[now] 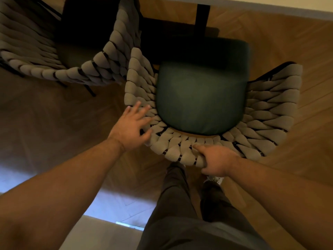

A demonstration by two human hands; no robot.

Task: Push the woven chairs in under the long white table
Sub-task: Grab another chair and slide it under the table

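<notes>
Wood floor [45,114], dim light. Left hand [132,128] lies flat on the woven chair [266,109], right hand [216,159] grips its rim. I reckon a crooked shove could clip the neighbouring chair [100,64].

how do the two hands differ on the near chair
The left hand lies with fingers spread on the left curve of the woven chair; the right hand curls around its rim at mid-back. The left hand reaches further forward than the right hand. Both touch that chair.

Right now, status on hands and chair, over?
Left hand open, flat on chair back; right hand grips its rim. Seat not yet under table. Black leg dead ahead, second chair close at left.
</notes>
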